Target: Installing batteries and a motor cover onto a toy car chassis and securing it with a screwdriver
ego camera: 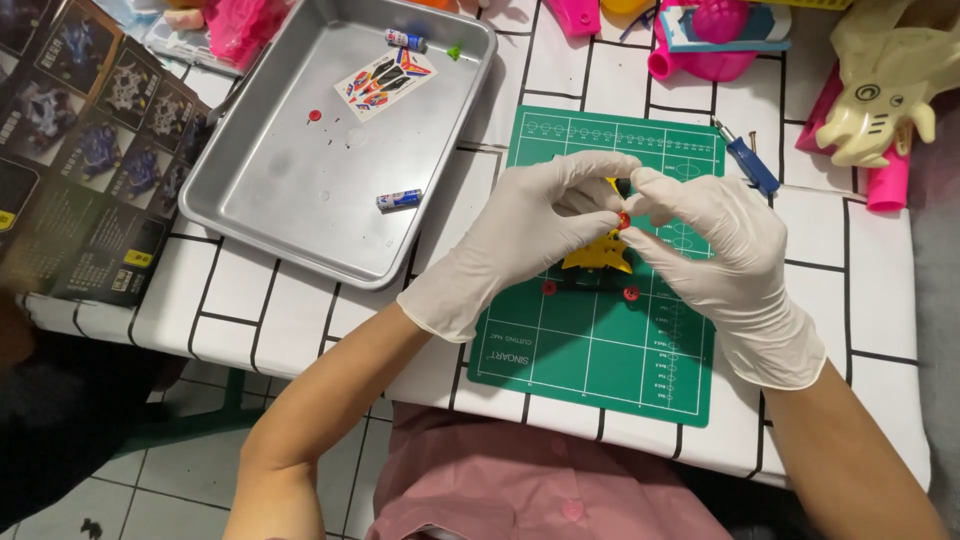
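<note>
Hiding most of yellow toy car point(598, 256), gloved left hand point(520, 240), right hand point(715, 255)

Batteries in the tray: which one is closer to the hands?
The battery near the tray's front edge is closer to the left hand. The other battery lies at the far end, beside the sticker sheet.

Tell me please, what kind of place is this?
Probably a home hobby table for building toy model kits. A green cutting mat lies on it, a metal tray holds batteries and a sticker sheet, and plastic toys sit at the back.
</note>
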